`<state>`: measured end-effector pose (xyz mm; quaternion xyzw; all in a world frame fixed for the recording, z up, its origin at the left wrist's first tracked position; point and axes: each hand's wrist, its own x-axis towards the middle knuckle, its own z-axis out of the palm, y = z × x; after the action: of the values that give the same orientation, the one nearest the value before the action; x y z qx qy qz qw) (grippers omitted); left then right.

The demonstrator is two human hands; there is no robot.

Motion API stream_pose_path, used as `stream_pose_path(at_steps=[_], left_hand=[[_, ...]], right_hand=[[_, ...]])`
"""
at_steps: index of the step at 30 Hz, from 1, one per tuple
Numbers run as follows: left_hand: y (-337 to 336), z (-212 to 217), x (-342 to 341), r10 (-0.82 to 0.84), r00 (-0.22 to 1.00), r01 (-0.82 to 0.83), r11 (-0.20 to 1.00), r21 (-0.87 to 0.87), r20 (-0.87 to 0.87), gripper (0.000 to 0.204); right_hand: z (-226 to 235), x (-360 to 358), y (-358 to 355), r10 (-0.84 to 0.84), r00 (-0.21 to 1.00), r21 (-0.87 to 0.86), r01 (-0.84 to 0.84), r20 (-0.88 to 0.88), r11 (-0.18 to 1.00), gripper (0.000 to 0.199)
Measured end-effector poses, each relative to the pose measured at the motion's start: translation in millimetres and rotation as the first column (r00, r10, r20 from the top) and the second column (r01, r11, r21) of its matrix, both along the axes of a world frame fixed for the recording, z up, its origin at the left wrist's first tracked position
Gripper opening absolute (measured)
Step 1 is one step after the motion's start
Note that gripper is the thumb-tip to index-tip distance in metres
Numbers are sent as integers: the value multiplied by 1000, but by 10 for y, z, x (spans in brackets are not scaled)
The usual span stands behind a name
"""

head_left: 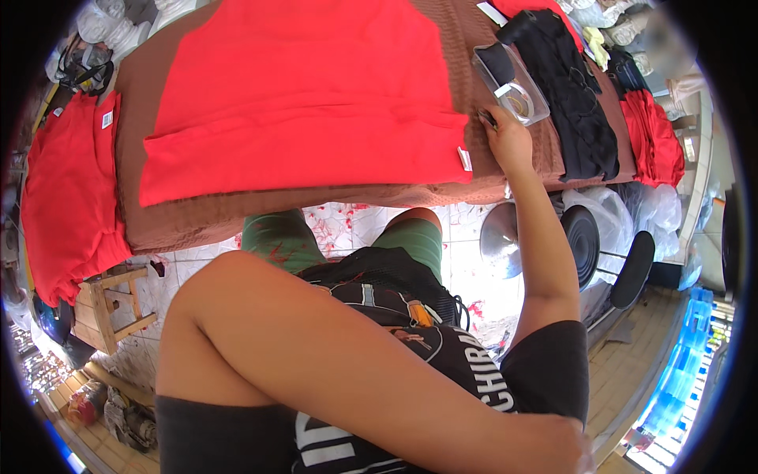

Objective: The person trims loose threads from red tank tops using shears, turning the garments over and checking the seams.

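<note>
My right hand (509, 142) is closed around a small dark tool (488, 118), mostly hidden by the fingers. It rests at the near edge of a clear plastic box (537, 95) that holds a black piece and a ring-shaped roll. Left of this hand a red garment (308, 103) lies spread over the brown quilted cover (138, 142), its near edge folded and a white label at its right corner. My left arm crosses my body, and my left hand (564, 446) is at the lower right, its fingers hidden or blurred.
Red garments hang at the left edge (71, 197) and lie in a pile at the right (654, 138). Folded black garments (572, 95) lie beside the box. Below are a wooden stool (114, 308), a round black seat (582, 246), plastic bags and red scraps on the tiles.
</note>
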<state>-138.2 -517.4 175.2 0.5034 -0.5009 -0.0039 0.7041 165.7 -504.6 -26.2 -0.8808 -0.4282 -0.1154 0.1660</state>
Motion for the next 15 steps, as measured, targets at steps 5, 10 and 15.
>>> stream_pose_path(at_steps=[5, 10, 15], left_hand=[[662, -521, 208, 281, 955, -252, 938, 238, -97, 21], [1439, -1318, 565, 674, 293, -657, 657, 369, -678, 20], [1504, -1467, 502, 371, 238, -537, 820, 196, -898, 23]], right_hand=[[127, -41, -72, -28, 983, 210, 67, -181, 975, 16], [771, -885, -86, 302, 607, 483, 157, -735, 861, 7], [723, -1510, -65, 432, 623, 614, 101, -653, 783, 7]])
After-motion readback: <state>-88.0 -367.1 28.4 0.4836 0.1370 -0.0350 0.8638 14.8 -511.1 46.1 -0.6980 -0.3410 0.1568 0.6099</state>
